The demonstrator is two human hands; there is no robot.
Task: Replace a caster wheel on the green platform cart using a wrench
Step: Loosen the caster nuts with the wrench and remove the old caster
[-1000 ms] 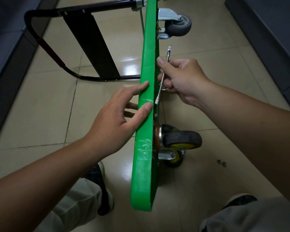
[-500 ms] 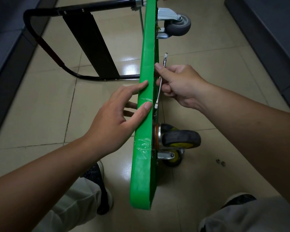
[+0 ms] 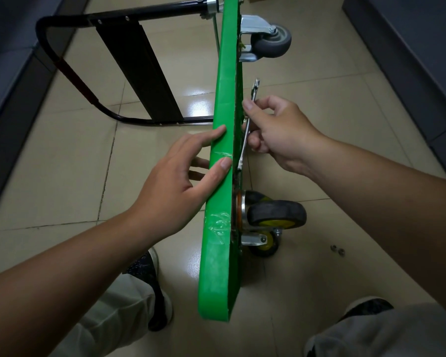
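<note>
Caster wheel (image 3: 276, 213), black with a yellow hub, at 5 o'clock of centre, mounted under the cart (image 3: 216, 253), which stands tipped on its edge down the middle. Straight above at 12 o'clock, wrench (image 3: 242, 155), lower end against the underside, bolt hidden. Right hand (image 3: 281, 132) curled round the wrench shaft. Left hand (image 3: 175, 184) at 9 o'clock, fingers straight, bracing the top edge, grasping nothing. Probable trouble: wrench slipping off the unseen bolt, knuckles striking the edge; cart tipping under a hard pull; loose nuts (image 3: 337, 249) at 4 o'clock kicked away.
</note>
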